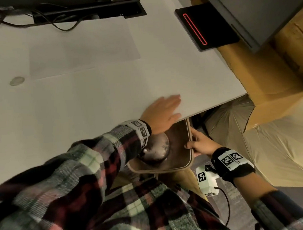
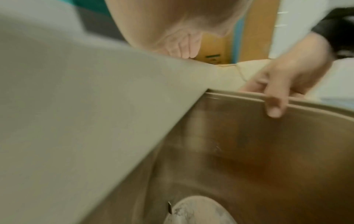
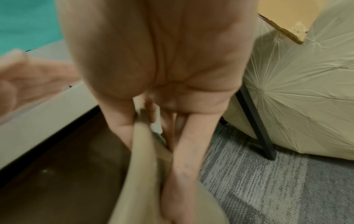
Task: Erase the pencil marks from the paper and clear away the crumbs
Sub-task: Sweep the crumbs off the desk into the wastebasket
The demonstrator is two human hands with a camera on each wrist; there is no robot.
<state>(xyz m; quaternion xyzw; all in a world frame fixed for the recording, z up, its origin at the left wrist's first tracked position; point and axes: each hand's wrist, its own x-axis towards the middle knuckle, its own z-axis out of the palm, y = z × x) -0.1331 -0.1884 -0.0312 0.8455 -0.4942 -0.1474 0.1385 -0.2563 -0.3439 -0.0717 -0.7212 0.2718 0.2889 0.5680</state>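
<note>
A faint white sheet of paper (image 1: 83, 53) lies on the pale table (image 1: 74, 105), left of the middle; I can make out no pencil marks or crumbs. My left hand (image 1: 162, 112) lies flat with straight fingers on the table's near edge; the left wrist view blurs this hand (image 2: 182, 45). Just below that edge my right hand (image 1: 200, 143) grips the rim of a beige bin (image 1: 160, 170) with a brown inside. Its thumb hooks over the bin rim (image 2: 239, 94) and its fingers run down outside the rim (image 3: 141, 144). A round silvery object (image 1: 156, 150) sits in the bin.
A small grey oval (image 1: 17, 80) lies on the table at the left. At the back are cables and a black bar (image 1: 86, 11); a black device with a red line (image 1: 205, 26) sits at the right edge. Cardboard boxes (image 1: 269, 70), an open beige umbrella (image 1: 283, 141) and a table leg (image 3: 254, 125) stand to the right.
</note>
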